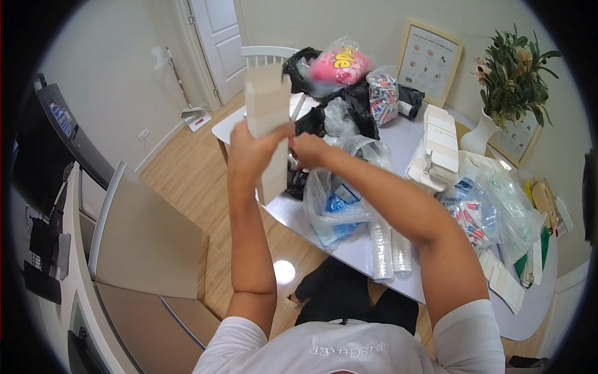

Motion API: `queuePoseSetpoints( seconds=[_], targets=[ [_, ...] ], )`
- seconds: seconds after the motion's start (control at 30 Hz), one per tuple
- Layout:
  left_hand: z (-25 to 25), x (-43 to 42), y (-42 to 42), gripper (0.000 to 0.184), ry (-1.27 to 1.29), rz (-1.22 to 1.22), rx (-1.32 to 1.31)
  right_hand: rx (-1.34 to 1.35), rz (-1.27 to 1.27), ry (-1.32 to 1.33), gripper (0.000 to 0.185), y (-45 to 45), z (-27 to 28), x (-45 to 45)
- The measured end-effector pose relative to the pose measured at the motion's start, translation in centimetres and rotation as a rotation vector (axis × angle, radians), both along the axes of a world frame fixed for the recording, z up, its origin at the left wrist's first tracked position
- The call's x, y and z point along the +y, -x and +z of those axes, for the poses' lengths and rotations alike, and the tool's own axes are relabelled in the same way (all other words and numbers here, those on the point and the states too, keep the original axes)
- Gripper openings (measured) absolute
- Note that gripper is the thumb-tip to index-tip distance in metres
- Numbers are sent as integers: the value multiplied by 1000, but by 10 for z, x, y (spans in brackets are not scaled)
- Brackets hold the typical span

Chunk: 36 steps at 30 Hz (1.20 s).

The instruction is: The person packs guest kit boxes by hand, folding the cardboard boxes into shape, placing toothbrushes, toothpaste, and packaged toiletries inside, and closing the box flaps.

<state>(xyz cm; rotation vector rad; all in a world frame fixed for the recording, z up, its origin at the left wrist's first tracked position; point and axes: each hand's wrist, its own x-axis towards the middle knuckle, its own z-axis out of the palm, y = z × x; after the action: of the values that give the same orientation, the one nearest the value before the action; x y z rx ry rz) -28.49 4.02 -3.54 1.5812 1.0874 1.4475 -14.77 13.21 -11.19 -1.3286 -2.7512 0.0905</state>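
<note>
A tall, narrow cream cardboard box (268, 103) stands upright in the air over the table's left end. My left hand (254, 153) is closed around its lower half, thumb across the near face. Against the box's right edge, my right hand (309, 151) has its fingers curled in and closed, close to the left thumb; its fingertips are partly hidden. Below and right of my hands lies a clear plastic bag (339, 206) with blue-and-white packs inside. Black plastic bags (311, 121) sit just behind.
The white table (349, 249) holds a stack of cream flat cartons (441, 143), plastic-wrapped stacked rolls (381, 249), a bag of red, white and blue items (382, 96) and a pink package (341, 65). A white vase (479, 134) and framed sign (430, 62) stand behind. The fridge (146, 230) is at left.
</note>
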Motion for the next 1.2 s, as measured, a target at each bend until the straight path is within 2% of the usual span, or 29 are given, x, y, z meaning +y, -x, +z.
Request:
queuePoseSetpoints(
  seconds=[0.1, 0.13, 0.17, 0.3, 0.43, 0.5, 0.57, 0.6, 0.67, 0.8, 0.83, 0.93, 1.0, 1.1, 1.17, 1.2],
  targets=[
    [-22, 4, 3, 21, -23, -53, -82, 64, -38, -161, 19, 9, -24, 5],
    [-28, 4, 3, 22, -51, -96, -140, 63, -79, -139, 17, 7, -22, 1],
    [-31, 3, 3, 22, 31, -153, -210, 60, -119, -119, 15, 5, -19, -2],
    [-45, 5, -3, 25, 94, -220, -223, 136, -314, -14, 14, 3, 1, -20],
    [-59, 7, -6, 26, 142, -280, -227, 237, -353, 82, 14, -10, 6, -11],
    [-63, 8, -7, 28, 169, -270, -239, 447, -379, -32, 16, -25, 18, -1],
    [-67, 11, -5, 29, 181, -266, -237, 838, -315, -198, 22, -43, 43, 0],
    [-68, 11, -5, 29, 196, -262, -238, 1118, -128, -144, 21, -51, 57, -4],
    [-67, 12, -5, 30, 215, -266, -223, 1259, 170, 30, 17, -60, 96, -34],
    [-65, 11, -10, 31, 192, -278, -153, 921, 229, -142, 18, -54, 111, -51],
    [-64, 9, -11, 30, 190, -271, -143, 750, 225, -316, 17, -52, 110, -52],
    [-63, 5, -13, 29, 187, -235, -148, 687, 231, -404, 16, -43, 98, -53],
    [-66, 6, -12, 30, 177, -246, -178, 688, 250, -335, 14, -46, 99, -55],
    [-64, 5, -12, 30, 190, -259, -180, 836, 261, -328, 14, -55, 104, -71],
    [-64, 6, -12, 31, 183, -271, -183, 890, 232, 415, 13, -77, 119, -93],
    [-65, 7, -11, 31, 183, -274, -184, 729, 253, 548, 13, -83, 122, -101]
  ],
)
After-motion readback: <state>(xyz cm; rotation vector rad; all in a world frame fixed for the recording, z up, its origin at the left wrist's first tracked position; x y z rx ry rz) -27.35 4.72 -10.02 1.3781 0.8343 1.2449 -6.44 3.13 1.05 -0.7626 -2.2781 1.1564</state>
